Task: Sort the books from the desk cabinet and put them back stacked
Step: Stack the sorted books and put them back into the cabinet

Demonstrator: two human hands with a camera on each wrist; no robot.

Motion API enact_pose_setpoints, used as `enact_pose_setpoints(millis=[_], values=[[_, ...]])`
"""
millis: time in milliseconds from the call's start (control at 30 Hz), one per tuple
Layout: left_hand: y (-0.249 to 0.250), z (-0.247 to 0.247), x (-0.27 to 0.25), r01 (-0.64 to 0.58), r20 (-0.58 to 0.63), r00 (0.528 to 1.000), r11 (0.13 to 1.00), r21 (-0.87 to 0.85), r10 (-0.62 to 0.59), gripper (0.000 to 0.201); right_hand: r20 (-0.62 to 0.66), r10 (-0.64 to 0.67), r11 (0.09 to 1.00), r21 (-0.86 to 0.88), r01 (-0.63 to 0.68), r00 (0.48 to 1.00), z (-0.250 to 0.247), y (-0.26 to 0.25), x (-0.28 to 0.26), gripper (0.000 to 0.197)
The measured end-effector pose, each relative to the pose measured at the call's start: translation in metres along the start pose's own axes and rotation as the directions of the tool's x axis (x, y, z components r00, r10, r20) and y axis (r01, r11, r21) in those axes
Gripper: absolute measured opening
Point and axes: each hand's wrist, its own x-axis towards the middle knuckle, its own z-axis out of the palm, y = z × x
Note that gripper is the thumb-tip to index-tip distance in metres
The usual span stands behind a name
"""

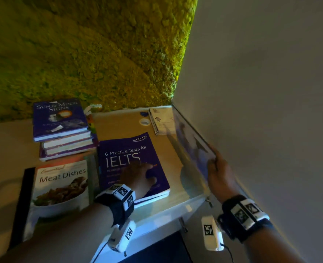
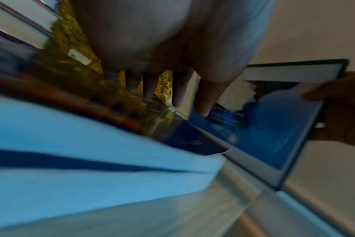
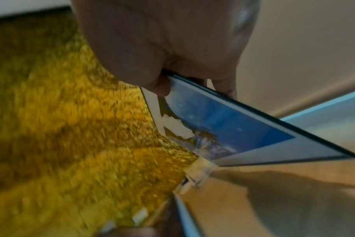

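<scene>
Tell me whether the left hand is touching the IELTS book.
Touching. The head view shows the left hand lying flat on the cover of the IELTS book, fingers spread over the print, no gap visible.

- The left hand (image 1: 138,177) covers the lower print on the IELTS book (image 1: 132,162).
- The thin blue book (image 1: 193,143) in the right hand (image 1: 219,169) is motion-smeared; its cover can't be read.
- The small booklet (image 1: 161,118) by the wall: print too tiny.
- Left wrist view is blurred throughout.
</scene>
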Motion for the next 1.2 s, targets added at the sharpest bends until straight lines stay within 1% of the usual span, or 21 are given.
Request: enact_pose_setpoints(millis=[33, 67, 100, 167, 200, 233, 267, 300, 367, 400, 500, 600, 667, 700, 733, 767, 833, 933, 1033, 1133, 1200], values=[[0.012, 0.001, 0.001, 0.018, 0.020, 1.000, 0.991, -0.133, -0.016, 0.058, -0.023, 0.048, 0.984, 0.174, -0.043, 0.999, -0.001, -0.009, 0.004, 0.039], [0.024, 0.001, 0.002, 0.061, 0.051, 0.998, 0.953, -0.296, -0.048, 0.064, -0.005, 0.129, 0.911, 0.395, -0.116, 0.992, -0.001, -0.017, 0.009, 0.034], [0.035, -0.002, 0.003, 0.115, 0.090, 0.992, 0.880, -0.460, -0.083, 0.076, 0.057, 0.208, 0.772, 0.603, -0.200, 0.977, 0.001, -0.024, 0.013, 0.032], [0.044, -0.011, 0.005, 0.245, 0.158, 0.968, 0.603, -0.759, -0.195, 0.096, 0.222, 0.243, 0.441, 0.842, -0.311, 0.944, 0.007, -0.031, 0.022, 0.037], [0.043, -0.020, 0.005, 0.268, 0.181, 0.956, 0.436, -0.859, -0.232, 0.088, 0.309, 0.206, 0.321, 0.875, -0.362, 0.928, 0.011, -0.035, 0.023, 0.041], [0.039, -0.029, 0.001, 0.227, 0.151, 0.955, 0.304, -0.925, -0.256, 0.066, 0.388, 0.176, 0.256, 0.869, -0.423, 0.905, 0.017, -0.038, 0.024, 0.045], [0.029, -0.038, -0.003, 0.154, 0.073, 0.944, 0.236, -0.959, -0.321, 0.041, 0.458, 0.150, 0.228, 0.846, -0.481, 0.876, 0.025, -0.041, 0.023, 0.047], [0.017, -0.048, -0.009, 0.094, 0.001, 0.920, 0.218, -0.971, -0.393, 0.039, 0.521, 0.128, 0.203, 0.819, -0.537, 0.844, 0.035, -0.041, 0.022, 0.047], [-0.020, -0.065, -0.025, -0.012, -0.105, 0.895, 0.212, -0.977, -0.434, 0.061, 0.626, 0.119, 0.175, 0.751, -0.637, 0.770, 0.062, -0.043, 0.015, 0.040], [-0.040, -0.071, -0.036, -0.061, -0.150, 0.884, 0.210, -0.976, -0.442, 0.064, 0.666, 0.083, 0.193, 0.719, -0.668, 0.741, 0.077, -0.043, 0.013, 0.043], [-0.104, -0.092, -0.081, -0.095, -0.200, 0.789, 0.205, -0.974, -0.581, 0.073, 0.728, -0.002, 0.237, 0.667, -0.706, 0.686, 0.121, -0.060, 0.009, 0.045], [-0.154, -0.111, -0.127, -0.081, -0.231, 0.736, 0.256, -0.963, -0.636, 0.069, 0.827, -0.047, 0.234, 0.555, -0.799, 0.561, 0.173, -0.083, 0.001, 0.051], [-0.176, -0.123, -0.156, -0.111, -0.262, 0.695, 0.260, -0.959, -0.670, 0.067, 0.837, -0.069, 0.419, 0.519, -0.746, 0.543, 0.202, -0.094, -0.006, 0.053], [-0.187, -0.127, -0.169, -0.096, -0.302, 0.652, 0.320, -0.942, -0.696, 0.067, 0.795, -0.109, 0.602, 0.530, -0.597, 0.597, 0.219, -0.105, -0.010, 0.061], [-0.197, -0.130, -0.183, -0.057, -0.345, 0.601, 0.391, -0.919, -0.721, 0.066, 0.868, -0.087, 0.676, 0.412, -0.611, 0.489, 0.236, -0.119, -0.019, 0.070], [-0.205, -0.136, -0.198, -0.013, -0.369, 0.571, 0.441, -0.897, -0.734, 0.065, 0.873, -0.013, 0.754, 0.329, -0.569, 0.487, 0.253, -0.135, -0.026, 0.064], [-0.225, -0.148, -0.224, 0.074, -0.389, 0.494, 0.483, -0.872, -0.778, 0.061, 0.904, -0.072, 0.760, 0.323, -0.564, 0.422, 0.282, -0.164, -0.042, 0.028], [-0.267, -0.166, -0.268, 0.262, -0.452, 0.366, 0.556, -0.788, -0.813, 0.052, 0.930, -0.076, 0.837, 0.255, -0.485, 0.359, 0.327, -0.204, -0.072, 0.019], [-0.311, -0.181, -0.309, 0.425, -0.469, 0.271, 0.541, -0.726, -0.841, 0.041, 0.963, -0.093, 0.883, 0.196, -0.427, 0.252, 0.364, -0.241, -0.108, 0.005], [-0.346, -0.191, -0.341, 0.516, -0.431, 0.215, 0.476, -0.712, -0.876, 0.043, 0.975, -0.050, 0.919, 0.129, -0.371, 0.214, 0.398, -0.264, -0.136, 0.028], [-0.365, -0.193, -0.355, 0.591, -0.399, 0.232, 0.454, -0.667, -0.887, 0.049, 0.979, -0.033, 0.971, 0.079, -0.225, 0.203, 0.417, -0.274, -0.152, 0.042]])
